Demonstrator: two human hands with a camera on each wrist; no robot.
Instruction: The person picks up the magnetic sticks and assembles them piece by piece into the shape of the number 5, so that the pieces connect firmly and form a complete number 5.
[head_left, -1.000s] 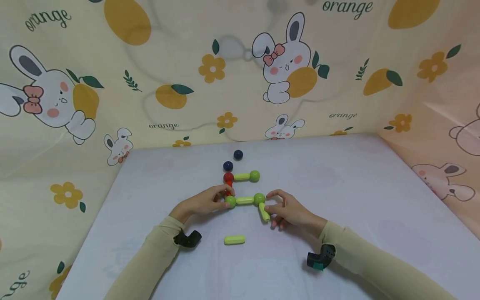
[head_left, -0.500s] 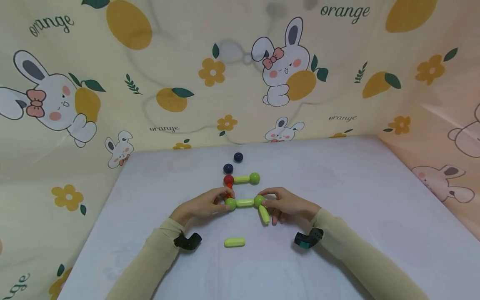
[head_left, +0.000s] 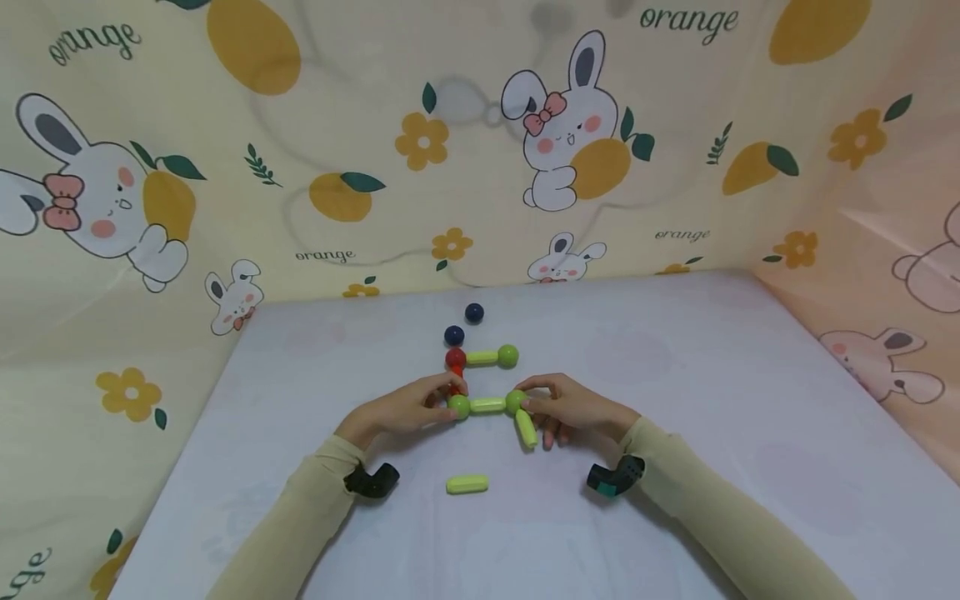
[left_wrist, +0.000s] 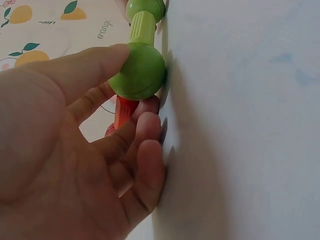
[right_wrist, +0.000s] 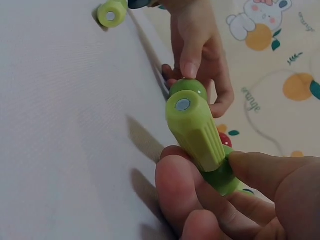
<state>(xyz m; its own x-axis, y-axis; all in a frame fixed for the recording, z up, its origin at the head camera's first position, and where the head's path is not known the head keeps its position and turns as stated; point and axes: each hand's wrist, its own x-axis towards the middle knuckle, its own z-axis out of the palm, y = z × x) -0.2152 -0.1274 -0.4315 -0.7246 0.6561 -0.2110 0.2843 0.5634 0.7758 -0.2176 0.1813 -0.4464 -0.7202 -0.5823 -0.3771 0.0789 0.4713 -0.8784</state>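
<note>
My left hand pinches a green ball at the left corner of a ball-and-rod magnetic construction. With thumb and fingers, my right hand grips the other green ball. A light green rod joins these two balls. From the right ball a second light green rod points toward me, its free end showing a silver magnet. Behind the left hand a red rod, partly covered by fingers, leads to a red ball. Another light green rod runs from there to a green ball.
A dark blue ball sits just behind the red one, and a second dark blue ball lies farther back. One loose light green rod lies in front of the construction on the white tabletop. A printed cloth hangs behind.
My right hand has moved left from beside the right green ball and now grips it. The left hand keeps its hold; the pieces stay put.
</note>
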